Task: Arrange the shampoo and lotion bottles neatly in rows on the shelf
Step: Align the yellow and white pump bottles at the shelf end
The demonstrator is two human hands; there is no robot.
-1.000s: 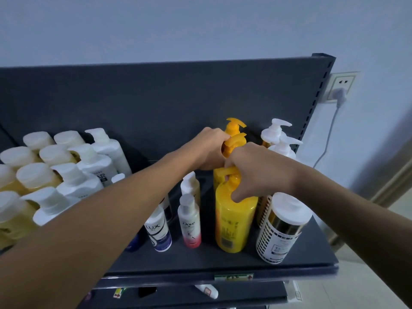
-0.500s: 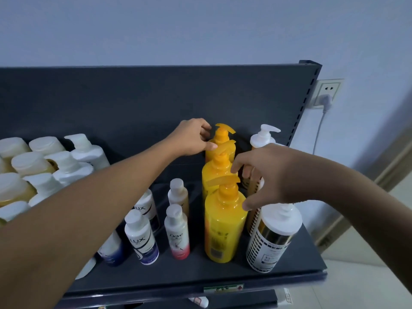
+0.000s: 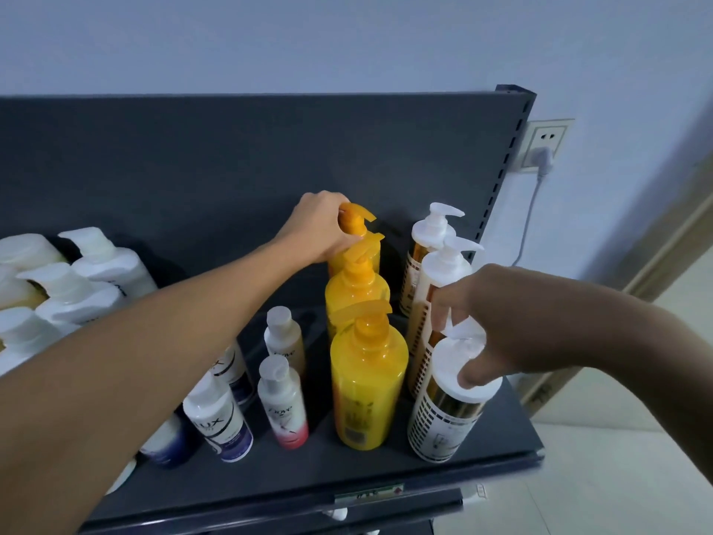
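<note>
Three yellow pump bottles stand in a front-to-back row on the dark shelf [image 3: 501, 438]. My left hand [image 3: 322, 225] grips the orange pump of the rear yellow bottle [image 3: 357, 225]. The front yellow bottle [image 3: 366, 384] stands free. To its right runs a row of white-and-gold pump bottles. My right hand [image 3: 501, 322] holds the white pump top of the front white-and-gold bottle [image 3: 443, 418], thumb on its cap. Behind it stand a middle white-and-gold bottle [image 3: 443, 272] and a rear white-and-gold bottle [image 3: 428, 229].
Small Dove bottles [image 3: 283, 407] and Lux bottles [image 3: 222, 422] stand left of the yellow row. Large white pump bottles [image 3: 100, 264] crowd the shelf's far left. A wall socket with a plug [image 3: 544, 148] sits right of the shelf's back panel [image 3: 231, 156].
My right hand moved from the front yellow bottle's pump to the front white-and-gold bottle's top. My left hand closed on the rear yellow bottle's pump.
</note>
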